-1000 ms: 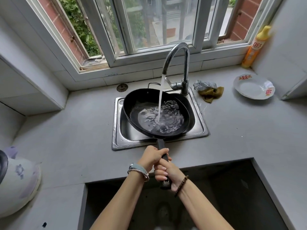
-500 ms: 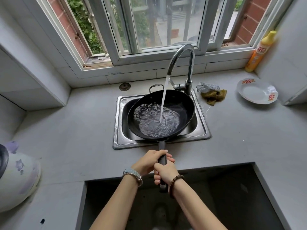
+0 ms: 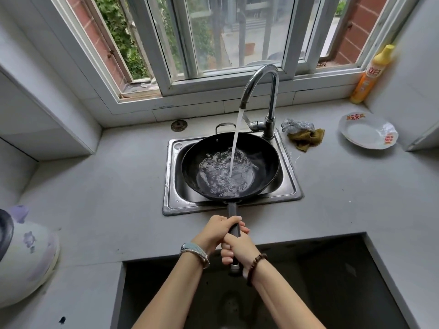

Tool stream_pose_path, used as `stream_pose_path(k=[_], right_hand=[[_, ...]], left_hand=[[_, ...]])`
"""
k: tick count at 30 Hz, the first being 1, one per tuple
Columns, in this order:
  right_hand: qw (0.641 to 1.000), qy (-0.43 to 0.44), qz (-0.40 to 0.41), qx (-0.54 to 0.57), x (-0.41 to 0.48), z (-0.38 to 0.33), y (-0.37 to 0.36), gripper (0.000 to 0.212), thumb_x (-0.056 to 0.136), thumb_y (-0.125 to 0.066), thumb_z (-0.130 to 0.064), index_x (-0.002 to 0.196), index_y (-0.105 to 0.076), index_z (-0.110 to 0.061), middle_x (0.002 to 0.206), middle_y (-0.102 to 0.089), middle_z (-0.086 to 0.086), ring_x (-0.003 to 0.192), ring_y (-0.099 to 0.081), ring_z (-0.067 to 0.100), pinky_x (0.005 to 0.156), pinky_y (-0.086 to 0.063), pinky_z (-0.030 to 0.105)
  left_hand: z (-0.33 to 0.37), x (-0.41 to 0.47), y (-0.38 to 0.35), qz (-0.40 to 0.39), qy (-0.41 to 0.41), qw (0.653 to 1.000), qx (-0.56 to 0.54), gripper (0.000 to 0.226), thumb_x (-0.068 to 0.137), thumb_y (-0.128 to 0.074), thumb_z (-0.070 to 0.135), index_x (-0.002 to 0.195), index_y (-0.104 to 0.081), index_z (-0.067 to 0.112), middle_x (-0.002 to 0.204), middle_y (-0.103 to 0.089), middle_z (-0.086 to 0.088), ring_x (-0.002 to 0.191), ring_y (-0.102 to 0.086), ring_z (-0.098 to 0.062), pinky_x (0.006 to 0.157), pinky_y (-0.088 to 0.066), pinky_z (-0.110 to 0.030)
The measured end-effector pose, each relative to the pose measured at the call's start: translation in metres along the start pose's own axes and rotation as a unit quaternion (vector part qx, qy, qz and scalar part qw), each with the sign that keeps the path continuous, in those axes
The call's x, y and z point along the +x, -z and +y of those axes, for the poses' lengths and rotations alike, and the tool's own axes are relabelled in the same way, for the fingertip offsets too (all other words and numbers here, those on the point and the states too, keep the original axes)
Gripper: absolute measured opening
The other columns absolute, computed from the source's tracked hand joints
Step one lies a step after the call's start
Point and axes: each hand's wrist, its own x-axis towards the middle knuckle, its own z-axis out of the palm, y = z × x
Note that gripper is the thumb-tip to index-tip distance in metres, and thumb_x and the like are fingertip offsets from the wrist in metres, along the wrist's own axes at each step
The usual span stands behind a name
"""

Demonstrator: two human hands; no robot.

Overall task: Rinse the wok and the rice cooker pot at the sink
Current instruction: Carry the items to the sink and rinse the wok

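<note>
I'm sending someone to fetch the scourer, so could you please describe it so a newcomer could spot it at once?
Find the steel sink below the window, then the faucet at its back right corner. Right of the faucet on the counter lies the scourer, a shiny silver mesh wad, unlike the olive cloth touching it.

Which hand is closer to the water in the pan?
Left. The left hand grips the wok handle nearest the water; the right hand grips behind it, by the handle's end.

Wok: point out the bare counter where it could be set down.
Widest bare counter lies between the sink and the rice cooker. A smaller patch lies right of the sink, nearer than the plate. Crowded: behind the sink, around faucet and cloth.
</note>
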Motion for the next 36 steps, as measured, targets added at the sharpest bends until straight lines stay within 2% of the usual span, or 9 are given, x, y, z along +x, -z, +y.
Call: stream_pose_path(k=[6, 11, 14, 17, 19, 21, 26, 30, 36], right_hand=[[0.984, -0.031, -0.086, 0.155, 0.002, 0.004, 0.002, 0.022, 0.096, -0.042, -0.003, 0.082, -0.035, -0.019, 0.045, -0.029, -0.003, 0.030, -0.026, 0.004, 0.030, -0.023, 0.013], [0.958, -0.040, -0.125, 0.256, 0.004, 0.005, 0.002, 0.030, 0.098, -0.042, -0.009, 0.073, -0.032, -0.021, 0.041, -0.028, -0.005, 0.027, -0.026, 0.002, 0.027, -0.021, 0.011], [0.956, -0.042, -0.125, 0.264, 0.007, 0.006, 0.000, 0.032, 0.098, -0.042, -0.009, 0.071, -0.032, -0.022, 0.041, -0.028, -0.005, 0.027, -0.026, 0.001, 0.027, -0.021, 0.011], [0.966, -0.036, -0.118, 0.227, 0.010, 0.010, -0.004, 0.026, 0.099, -0.043, -0.010, 0.078, -0.033, -0.021, 0.044, -0.029, -0.004, 0.029, -0.026, 0.002, 0.029, -0.022, 0.011], [0.977, -0.032, -0.104, 0.183, 0.011, 0.012, -0.007, 0.023, 0.097, -0.045, -0.008, 0.082, -0.032, -0.019, 0.046, -0.030, -0.003, 0.031, -0.027, 0.004, 0.031, -0.023, 0.012], [0.988, -0.026, -0.077, 0.133, 0.011, 0.014, -0.012, 0.022, 0.095, -0.044, -0.005, 0.082, -0.033, -0.018, 0.046, -0.031, -0.002, 0.032, -0.028, 0.005, 0.034, -0.023, 0.012], [1.000, -0.009, -0.004, 0.015, 0.011, 0.014, -0.022, 0.012, 0.090, -0.042, 0.001, 0.089, -0.041, -0.011, 0.043, -0.034, -0.001, 0.032, -0.032, 0.008, 0.035, -0.029, 0.016], [0.996, 0.008, 0.058, -0.064, 0.014, 0.021, -0.029, 0.012, 0.085, -0.041, 0.001, 0.091, -0.043, -0.009, 0.046, -0.038, 0.002, 0.033, -0.035, 0.012, 0.036, -0.033, 0.018], [0.967, 0.016, 0.125, -0.219, 0.022, 0.024, -0.033, 0.018, 0.081, -0.044, -0.009, 0.099, -0.047, -0.007, 0.059, -0.053, 0.009, 0.033, -0.049, 0.015, 0.038, -0.042, 0.022]], left_hand=[[0.006, 0.002, -0.001, 0.073, -0.009, 0.991, 0.109, 0.021, 0.089, -0.062, 0.012, 0.071, -0.065, 0.002, 0.058, -0.071, -0.005, 0.051, -0.065, -0.011, 0.055, -0.053, -0.020], [0.011, 0.009, -0.002, 0.127, -0.035, 0.971, 0.198, 0.026, 0.081, -0.064, 0.013, 0.055, -0.063, 0.008, 0.059, -0.071, -0.009, 0.053, -0.067, -0.017, 0.067, -0.059, -0.035], [0.011, 0.010, 0.001, 0.135, -0.036, 0.968, 0.210, 0.025, 0.080, -0.063, 0.012, 0.055, -0.062, 0.009, 0.054, -0.069, -0.005, 0.048, -0.065, -0.012, 0.060, -0.056, -0.028], [0.006, 0.010, 0.007, 0.120, -0.041, 0.973, 0.195, 0.022, 0.083, -0.062, 0.011, 0.061, -0.064, 0.007, 0.056, -0.070, -0.004, 0.049, -0.065, -0.010, 0.057, -0.055, -0.024], [0.002, 0.011, 0.013, 0.105, -0.045, 0.976, 0.183, 0.020, 0.084, -0.062, 0.013, 0.066, -0.067, 0.006, 0.062, -0.072, -0.006, 0.053, -0.065, -0.010, 0.062, -0.055, -0.024], [-0.003, 0.012, 0.019, 0.089, -0.052, 0.978, 0.179, 0.020, 0.086, -0.061, 0.015, 0.070, -0.069, 0.006, 0.069, -0.074, -0.008, 0.059, -0.065, -0.009, 0.069, -0.056, -0.025], [-0.010, 0.009, 0.029, 0.028, -0.071, 0.990, 0.121, 0.024, 0.093, -0.057, 0.015, 0.077, -0.069, 0.001, 0.072, -0.074, -0.010, 0.065, -0.067, -0.012, 0.068, -0.053, -0.019], [-0.017, 0.008, 0.035, -0.016, -0.074, 0.995, 0.062, 0.025, 0.097, -0.053, 0.015, 0.082, -0.066, 0.000, 0.068, -0.073, -0.006, 0.063, -0.068, -0.012, 0.066, -0.052, -0.019], [-0.024, 0.012, 0.039, -0.043, -0.057, 0.997, 0.001, 0.026, 0.099, -0.048, 0.016, 0.089, -0.066, 0.001, 0.075, -0.073, -0.012, 0.069, -0.067, -0.018, 0.075, -0.053, -0.027]])
